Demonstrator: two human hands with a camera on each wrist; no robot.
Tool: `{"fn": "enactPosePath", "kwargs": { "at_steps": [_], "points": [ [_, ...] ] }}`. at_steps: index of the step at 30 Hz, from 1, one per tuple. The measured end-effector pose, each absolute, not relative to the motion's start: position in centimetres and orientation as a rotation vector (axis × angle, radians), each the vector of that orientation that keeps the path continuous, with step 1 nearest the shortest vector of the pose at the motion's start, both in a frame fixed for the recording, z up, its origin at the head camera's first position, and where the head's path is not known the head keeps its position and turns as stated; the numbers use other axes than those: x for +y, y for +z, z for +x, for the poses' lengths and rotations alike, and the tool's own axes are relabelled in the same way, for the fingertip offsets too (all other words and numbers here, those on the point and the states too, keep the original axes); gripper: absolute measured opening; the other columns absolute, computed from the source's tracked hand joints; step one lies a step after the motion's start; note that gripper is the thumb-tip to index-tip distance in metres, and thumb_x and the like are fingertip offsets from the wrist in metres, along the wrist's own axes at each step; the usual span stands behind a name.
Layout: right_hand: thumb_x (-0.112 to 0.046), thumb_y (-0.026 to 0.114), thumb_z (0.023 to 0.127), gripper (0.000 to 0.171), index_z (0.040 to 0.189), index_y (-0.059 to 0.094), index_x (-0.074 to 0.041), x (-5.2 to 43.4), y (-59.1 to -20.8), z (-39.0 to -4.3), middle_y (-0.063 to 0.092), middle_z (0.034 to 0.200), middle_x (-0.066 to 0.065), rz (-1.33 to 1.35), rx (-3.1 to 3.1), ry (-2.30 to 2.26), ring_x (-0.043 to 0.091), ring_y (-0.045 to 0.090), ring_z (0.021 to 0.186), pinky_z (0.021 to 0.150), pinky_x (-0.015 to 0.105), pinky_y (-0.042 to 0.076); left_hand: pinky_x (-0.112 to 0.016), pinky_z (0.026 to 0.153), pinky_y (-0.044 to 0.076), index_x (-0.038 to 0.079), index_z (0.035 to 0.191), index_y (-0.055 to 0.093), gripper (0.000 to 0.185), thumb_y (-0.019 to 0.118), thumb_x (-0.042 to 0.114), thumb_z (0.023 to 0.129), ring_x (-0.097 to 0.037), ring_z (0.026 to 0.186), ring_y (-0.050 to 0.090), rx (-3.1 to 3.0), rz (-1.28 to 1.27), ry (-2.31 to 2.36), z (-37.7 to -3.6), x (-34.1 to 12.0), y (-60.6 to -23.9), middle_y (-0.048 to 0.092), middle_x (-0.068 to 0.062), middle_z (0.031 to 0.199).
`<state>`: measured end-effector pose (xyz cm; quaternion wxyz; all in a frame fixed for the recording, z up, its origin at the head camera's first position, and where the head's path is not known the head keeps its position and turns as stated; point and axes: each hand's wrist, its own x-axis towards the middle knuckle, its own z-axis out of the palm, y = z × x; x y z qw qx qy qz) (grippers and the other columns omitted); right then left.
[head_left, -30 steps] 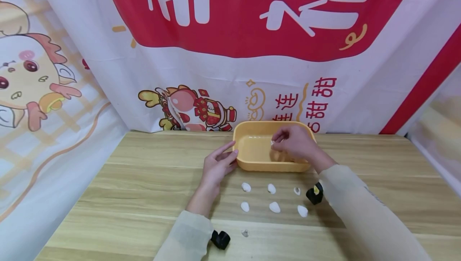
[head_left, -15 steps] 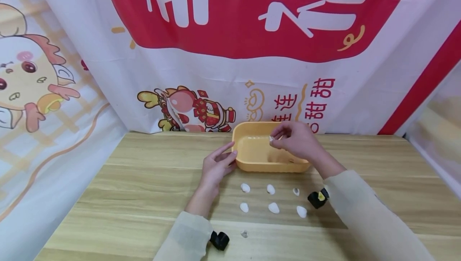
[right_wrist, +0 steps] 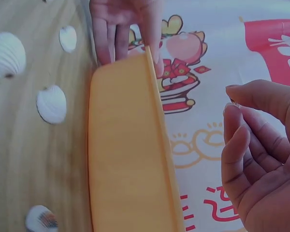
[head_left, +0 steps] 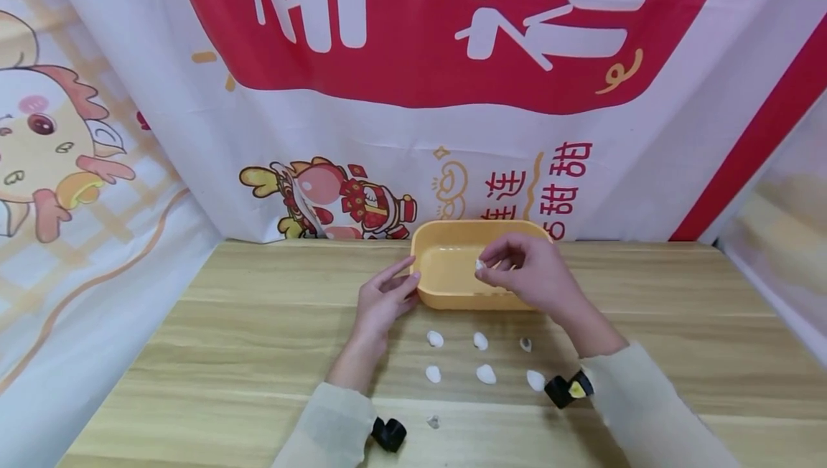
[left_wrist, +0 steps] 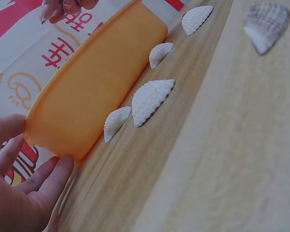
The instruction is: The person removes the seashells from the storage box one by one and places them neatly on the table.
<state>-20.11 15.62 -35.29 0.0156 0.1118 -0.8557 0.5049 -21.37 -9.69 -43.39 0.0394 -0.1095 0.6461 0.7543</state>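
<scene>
My right hand (head_left: 536, 274) is above the right half of an orange plastic tub (head_left: 446, 301). Between thumb and forefinger it pinches a small white seashell (head_left: 479, 265), mostly hidden by the fingertips in the right wrist view. At the tub's left end, my left hand (head_left: 382, 301) rests its fairly straight fingers and thumb against the outer wall and rim, as the left wrist view shows. White seashells (head_left: 486, 374) lie in two rows on the table before the tub. A greyish seashell (head_left: 433, 421) sits apart, closer to the front. Part of the tub's inside is hidden behind the right hand.
The wood-grain table (head_left: 258, 353) ends at a printed cloth backdrop (head_left: 362, 123), close behind the tub. Another cloth (head_left: 77, 296) hangs along the left side. Black wrist cameras (head_left: 389, 435) sit at both cuffs, the right one near a shell.
My right hand has risen a little and drawn back toward the tub's near rim, with the small seashell still pinched. The left hand stays against the tub. The head view has shifted slightly.
</scene>
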Motion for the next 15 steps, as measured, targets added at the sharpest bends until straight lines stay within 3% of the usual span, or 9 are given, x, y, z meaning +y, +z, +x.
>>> {"fn": "enactPosePath", "kwargs": {
  "at_steps": [15],
  "points": [
    [-0.018,0.088,0.091,0.019,0.103,0.076,-0.009,15.6,-37.4,-16.6,0.074,0.094,0.007,0.319,-2.670,1.700,0.018,0.066,0.083,0.066,0.022,0.059,-0.044,0.107,0.063,0.025,0.138,0.074,0.039,0.080,0.020,0.099,-0.023,0.117,0.074,1.994,-0.347,2.304,-21.3,-9.7,-43.3,0.071,-0.017,0.137]
  ]
}}
